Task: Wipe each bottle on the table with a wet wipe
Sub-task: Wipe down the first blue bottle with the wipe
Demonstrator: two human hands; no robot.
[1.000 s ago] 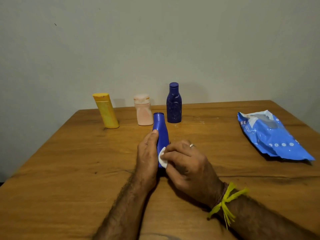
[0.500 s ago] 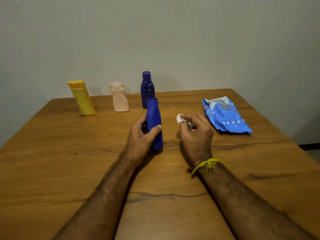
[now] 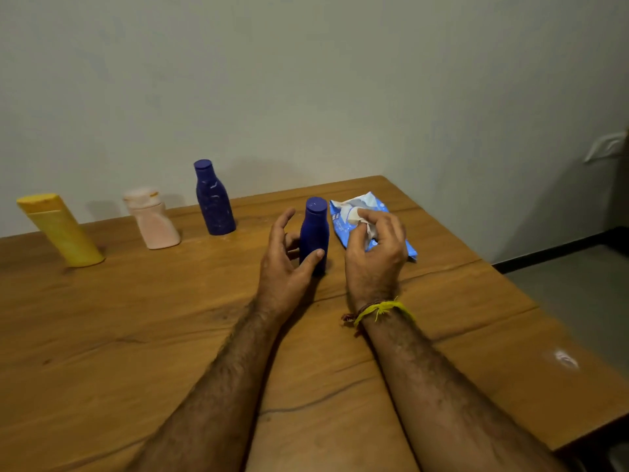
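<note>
A small blue bottle [image 3: 315, 233] stands upright on the wooden table [image 3: 136, 335]. My left hand [image 3: 282, 257] is beside it with fingers spread; the thumb tip touches the bottle's front and the index finger is lifted off. My right hand [image 3: 374, 253] hovers just right of the bottle and pinches a crumpled white wet wipe [image 3: 366, 226]. Further back stand a dark blue bottle [image 3: 212, 202], a pink bottle [image 3: 153, 223] and a leaning yellow bottle [image 3: 59, 231].
A blue wet-wipe pack [image 3: 406, 250] lies behind my right hand, near the table's right edge. The wall runs close behind the bottles. A small shiny spot [image 3: 565, 359] marks the table at the right. Floor shows beyond the right edge.
The blue bottle went from being wiped low on the table to standing upright. My left hand's grip has loosened. My right hand carried the wipe off the bottle, toward the pack.
</note>
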